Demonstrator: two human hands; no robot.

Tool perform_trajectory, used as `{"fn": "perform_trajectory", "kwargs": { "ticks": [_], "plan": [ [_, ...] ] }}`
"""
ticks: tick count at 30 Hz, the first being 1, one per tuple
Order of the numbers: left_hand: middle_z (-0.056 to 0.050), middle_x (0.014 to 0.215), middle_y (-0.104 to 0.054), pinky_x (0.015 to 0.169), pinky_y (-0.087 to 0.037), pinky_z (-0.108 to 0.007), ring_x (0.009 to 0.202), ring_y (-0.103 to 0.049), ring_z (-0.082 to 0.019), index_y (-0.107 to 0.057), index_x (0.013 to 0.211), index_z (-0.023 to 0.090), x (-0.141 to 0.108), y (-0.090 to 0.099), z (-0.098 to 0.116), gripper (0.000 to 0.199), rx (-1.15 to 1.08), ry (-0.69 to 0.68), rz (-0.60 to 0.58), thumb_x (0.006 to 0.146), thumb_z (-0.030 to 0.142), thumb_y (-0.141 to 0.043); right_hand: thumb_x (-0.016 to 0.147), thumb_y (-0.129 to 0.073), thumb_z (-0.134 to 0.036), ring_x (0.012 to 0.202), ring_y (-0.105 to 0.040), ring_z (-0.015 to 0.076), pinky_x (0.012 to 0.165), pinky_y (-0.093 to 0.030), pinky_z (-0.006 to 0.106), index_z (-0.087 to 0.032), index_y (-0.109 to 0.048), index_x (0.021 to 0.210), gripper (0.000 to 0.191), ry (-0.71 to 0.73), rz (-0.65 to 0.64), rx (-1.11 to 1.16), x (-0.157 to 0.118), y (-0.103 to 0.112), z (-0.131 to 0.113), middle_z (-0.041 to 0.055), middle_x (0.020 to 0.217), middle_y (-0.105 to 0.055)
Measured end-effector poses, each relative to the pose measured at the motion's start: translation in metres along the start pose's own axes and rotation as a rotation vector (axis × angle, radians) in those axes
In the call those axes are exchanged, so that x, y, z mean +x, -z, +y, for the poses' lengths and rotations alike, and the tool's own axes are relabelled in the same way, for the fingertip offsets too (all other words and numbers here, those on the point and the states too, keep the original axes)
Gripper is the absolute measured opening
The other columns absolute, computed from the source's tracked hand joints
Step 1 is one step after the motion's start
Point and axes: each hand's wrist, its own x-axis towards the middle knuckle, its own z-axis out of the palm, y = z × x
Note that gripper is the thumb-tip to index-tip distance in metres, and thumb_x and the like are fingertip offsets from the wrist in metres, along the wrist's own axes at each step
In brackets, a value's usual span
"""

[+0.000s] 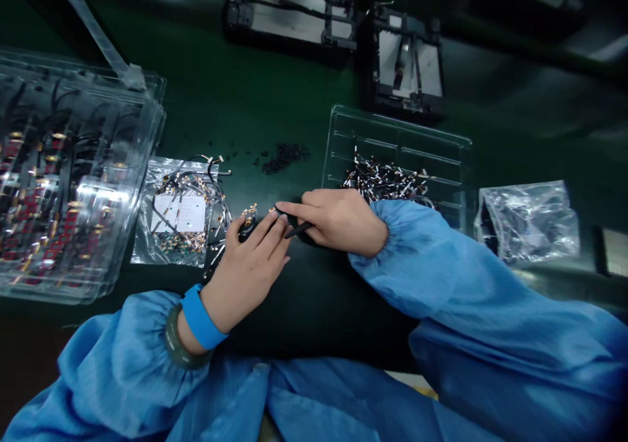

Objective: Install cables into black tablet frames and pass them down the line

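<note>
My left hand (250, 259) lies palm down on the dark green table, its fingers spread a little over small gold-tipped parts (248, 214). Close on its right, my right hand (333, 220) has a black pen-like tool (298, 230) in its grip, with the index finger stretched to the left fingertips. What lies under the fingertips is too small to make out. Left of my hands, black cables (220, 200) with light connectors spread over a clear bag (142, 246) of small metal parts with a white label. Beyond my fingers sits a pile of small black pieces (284, 157).
A clear tray (464, 142) with many small black-and-white parts stands behind my right forearm. Stacked clear trays (159, 112) of cables fill the left side. Two black fixtures (294, 17) stand at the back. A crumpled clear bag (532, 223) is at the right.
</note>
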Motion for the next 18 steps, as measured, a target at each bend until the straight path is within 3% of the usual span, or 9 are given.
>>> {"fn": "perform_trajectory", "kwargs": {
  "ticks": [5,9,14,18],
  "plan": [
    [-0.013,0.132,-0.058,0.098,-0.037,-0.054,0.126,-0.050,-0.027,-0.056,0.124,0.011,0.001,0.000,0.000,0.033,-0.008,-0.004,0.021,0.096,0.020,-0.041,0.089,-0.042,-0.019,0.070,-0.056,0.0158,0.055,-0.030,0.026,-0.016,-0.060,0.125,0.040,0.027,-0.125,-0.062,-0.003,0.003,-0.007,0.0067,0.078,-0.066],
    [-0.014,0.132,-0.058,0.098,-0.036,-0.055,0.126,-0.050,-0.028,-0.057,0.123,0.011,0.000,0.000,-0.001,0.033,-0.012,-0.009,0.018,0.096,0.020,-0.040,0.089,-0.044,-0.020,0.074,-0.061,0.0160,0.058,-0.035,0.026,-0.018,-0.064,0.119,0.036,-0.074,-0.146,0.045,0.004,0.014,-0.007,0.0058,0.082,-0.069],
    [-0.014,0.131,-0.059,0.099,-0.036,-0.054,0.125,-0.051,-0.029,-0.057,0.124,0.012,0.000,0.000,-0.003,0.033,-0.030,-0.017,0.030,0.095,0.020,-0.044,0.084,-0.051,-0.020,0.089,-0.064,0.0207,0.071,-0.045,0.031,-0.018,-0.065,0.112,0.032,-0.409,0.031,0.120,0.020,0.023,0.032,0.0060,0.101,-0.070],
    [-0.013,0.130,-0.060,0.099,-0.036,-0.053,0.124,-0.052,-0.029,-0.058,0.122,0.012,0.000,0.000,-0.003,0.031,-0.021,-0.026,0.038,0.095,0.019,-0.044,0.084,-0.054,-0.027,0.086,-0.064,0.0227,0.068,-0.044,0.032,-0.020,-0.067,0.104,0.025,-0.461,-0.004,0.084,0.030,0.013,0.059,0.0058,0.097,-0.071]
  ]
}}
